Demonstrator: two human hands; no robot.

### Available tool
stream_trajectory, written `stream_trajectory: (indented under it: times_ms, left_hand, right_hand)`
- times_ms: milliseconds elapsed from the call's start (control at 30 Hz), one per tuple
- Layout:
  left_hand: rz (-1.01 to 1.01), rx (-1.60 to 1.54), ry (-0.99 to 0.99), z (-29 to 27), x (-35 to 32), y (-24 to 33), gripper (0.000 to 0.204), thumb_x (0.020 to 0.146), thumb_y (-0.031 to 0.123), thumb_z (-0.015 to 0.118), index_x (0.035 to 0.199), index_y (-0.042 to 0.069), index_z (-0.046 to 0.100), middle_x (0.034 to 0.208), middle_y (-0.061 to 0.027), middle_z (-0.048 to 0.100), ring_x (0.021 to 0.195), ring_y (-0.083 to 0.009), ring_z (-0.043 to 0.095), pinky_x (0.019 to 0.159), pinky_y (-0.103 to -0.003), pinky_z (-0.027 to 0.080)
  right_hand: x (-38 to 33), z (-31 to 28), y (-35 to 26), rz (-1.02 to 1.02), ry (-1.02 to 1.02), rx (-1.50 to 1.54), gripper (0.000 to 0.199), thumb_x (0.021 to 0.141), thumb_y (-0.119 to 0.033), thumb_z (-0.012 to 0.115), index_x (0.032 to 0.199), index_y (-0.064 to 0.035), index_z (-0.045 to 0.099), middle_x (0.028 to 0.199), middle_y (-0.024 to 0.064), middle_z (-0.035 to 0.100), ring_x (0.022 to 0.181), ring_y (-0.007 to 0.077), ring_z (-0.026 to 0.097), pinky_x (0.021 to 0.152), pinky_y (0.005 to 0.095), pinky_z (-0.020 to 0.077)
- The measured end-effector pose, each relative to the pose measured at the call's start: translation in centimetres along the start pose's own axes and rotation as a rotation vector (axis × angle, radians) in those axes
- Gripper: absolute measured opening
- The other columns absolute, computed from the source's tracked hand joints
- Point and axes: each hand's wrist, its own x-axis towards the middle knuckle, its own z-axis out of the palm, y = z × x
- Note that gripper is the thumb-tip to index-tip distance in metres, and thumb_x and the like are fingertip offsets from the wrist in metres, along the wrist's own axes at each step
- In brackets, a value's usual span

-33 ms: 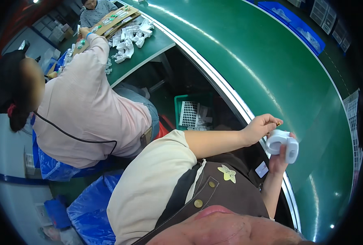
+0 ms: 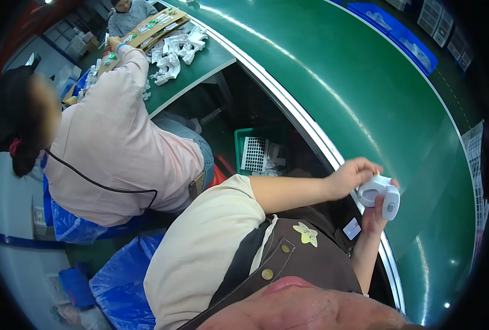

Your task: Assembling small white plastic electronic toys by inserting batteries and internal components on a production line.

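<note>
Both hands grip white plastic part [image 2: 381, 196] over green counter [image 2: 365, 104] edge: left hand [image 2: 351, 176] on top, right hand [image 2: 376, 215] under. Nothing shifted vs prior pic, so work's at same stage.

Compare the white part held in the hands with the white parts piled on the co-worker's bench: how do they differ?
The held white part is single; the bench parts are a loose pile of many. The held one is gripped between the left hand and right hand at the green belt; the pile lies untouched on the green bench. Both are white plastic pieces.
</note>
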Motion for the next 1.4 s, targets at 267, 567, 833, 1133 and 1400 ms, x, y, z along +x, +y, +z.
stream_trajectory:
  times_ms: [267, 567, 833, 1133, 1400]
  left_hand:
    - [0.353, 0.465, -0.108, 1.1, -0.9, -0.9, 0.011, 0.09, 0.004, 0.049, 0.101, 0.002, 0.052, 0.118, -0.0104, 0.055, 0.105, -0.0155, 0.052, 0.092, -0.03, 0.042]
    - [0.394, 0.402, 0.036, 2.5, -2.1, -2.9, 0.011, 0.09, 0.004, 0.052, 0.1, 0.0, 0.054, 0.114, -0.0116, 0.055, 0.097, -0.0158, 0.056, 0.085, -0.026, 0.045]
    - [0.266, 0.058, 0.046, 4.6, -2.3, -2.3, 0.009, 0.09, 0.004, 0.052, 0.096, 0.005, 0.059, 0.113, -0.0081, 0.048, 0.105, -0.0178, 0.048, 0.086, -0.03, 0.043]
    - [0.067, 0.122, -0.008, 3.0, -0.6, 0.5, 0.015, 0.084, 0.004, 0.063, 0.097, -0.002, 0.063, 0.088, -0.0036, 0.059, 0.073, -0.0082, 0.053, 0.067, -0.02, 0.044]
    - [0.166, 0.407, -0.019, 2.6, -0.6, 0.3, 0.011, 0.08, 0.002, 0.066, 0.089, -0.003, 0.065, 0.083, -0.005, 0.061, 0.07, -0.0084, 0.055, 0.063, -0.021, 0.044]
  right_hand:
    - [-0.4, 0.5, -0.4, 0.117, -0.046, 0.142, 0.063, 0.079, -0.019, 0.07, 0.131, -0.0105, 0.036, 0.119, 0.0053, 0.048, 0.112, 0.0208, 0.048, 0.097, 0.0357, 0.0381]
    - [-1.6, 1.2, 0.5, 0.196, 0.299, 0.038, 0.035, 0.093, -0.026, 0.051, 0.121, -0.0065, 0.045, 0.115, 0.0055, 0.052, 0.107, 0.0172, 0.052, 0.09, 0.0328, 0.044]
    - [-0.7, 0.4, -0.7, 0.306, 0.271, 0.314, 0.034, 0.092, -0.027, 0.052, 0.117, -0.0043, 0.05, 0.111, 0.0078, 0.057, 0.102, 0.0184, 0.056, 0.087, 0.034, 0.0464]
    - [-1.6, 1.1, -1.8, 0.257, 0.028, 0.455, 0.046, 0.093, -0.04, 0.044, 0.121, -0.0042, 0.049, 0.117, 0.01, 0.057, 0.106, 0.0213, 0.056, 0.092, 0.0374, 0.044]
    - [-1.8, 0.0, -1.5, 0.23, -0.029, 0.483, 0.049, 0.092, -0.039, 0.046, 0.124, -0.0027, 0.045, 0.123, 0.0137, 0.052, 0.112, 0.0247, 0.052, 0.095, 0.0398, 0.042]
